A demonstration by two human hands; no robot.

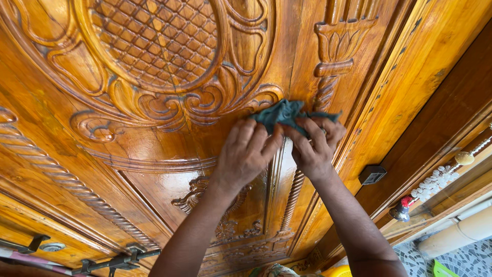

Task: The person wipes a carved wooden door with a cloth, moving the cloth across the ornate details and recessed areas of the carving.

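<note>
Looked up at carved wooden door (154, 169), glossy w/ varnish, filling most of view. Left hand (246, 154) near centre, fingers curled, fingertips pinching lower edge of teal cloth (284, 114). Right hand (315, 146) just beside it at 3 o'clock, also curled shut on cloth, thumb & fingers bunching fabric from right side. Both hands touching each other at fingertips. Cloth crumpled, pressed against door surface at approx 12 o'clock from hands, right where scrolled carving meets twisted column (294, 195). Column ran down from cloth toward 6 o'clock, passing between forearms.

Big oval medallion w/ lattice pattern (159, 41) sat at 10–11 o'clock from hands, ringed by leaf scrolls. Lotus-shaped carving (341, 43) at 1 o'clock, above cloth. Rope-twist moulding (66, 179) slanted across at 8–9 o'clock. Black bolt latch (115, 262) at 7 o'clock near bottom edge, well apart from hands.

Small dark box (372, 174) on door frame at 3 o'clock, near right forearm but not touching. String of white beads (435, 182) hung further out at 3–4 o'clock, w/ small bell (401, 211) at lower end. White pipe (458, 233) & mosaic floor (471, 261) at 4–5 o'clock, bottom right corner.
</note>
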